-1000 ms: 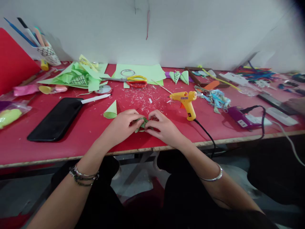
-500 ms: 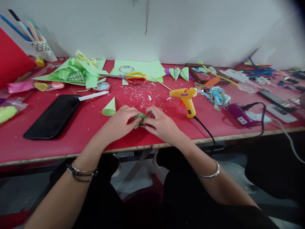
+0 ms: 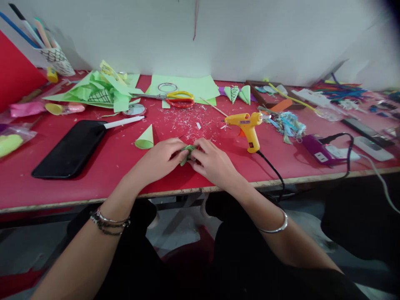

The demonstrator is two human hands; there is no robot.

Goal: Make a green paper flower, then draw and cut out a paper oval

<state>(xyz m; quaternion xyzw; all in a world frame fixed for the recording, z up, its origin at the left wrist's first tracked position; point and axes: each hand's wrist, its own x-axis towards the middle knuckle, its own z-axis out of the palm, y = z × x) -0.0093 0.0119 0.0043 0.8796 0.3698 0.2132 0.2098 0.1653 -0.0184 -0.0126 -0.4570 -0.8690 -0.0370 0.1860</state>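
Phone: black phone [image 3: 70, 149], well left of the glue gun on the red surface [image 3: 118, 183], long axis slanting up to the right.
Cone: pale green cone [image 3: 146, 138], left of the glue gun, tip up and slightly right, open mouth towards the near edge.
Left hand: this hand [image 3: 159, 161], left of the glue gun, reaches in with palm down, thumb and fingers pinched on the green piece.
Green piece: held between both hands, left of the glue gun and nearer the person; the visible part of the piece [image 3: 188, 148] slants up to the right; tip unclear. Small, folded-looking, mostly covered by fingers.
Right hand: this hand [image 3: 217, 161], just left of and nearer than the glue gun, fingers curled, closed on the piece's right side.
Glue gun: yellow gun [image 3: 245, 120], nozzle pointing left.
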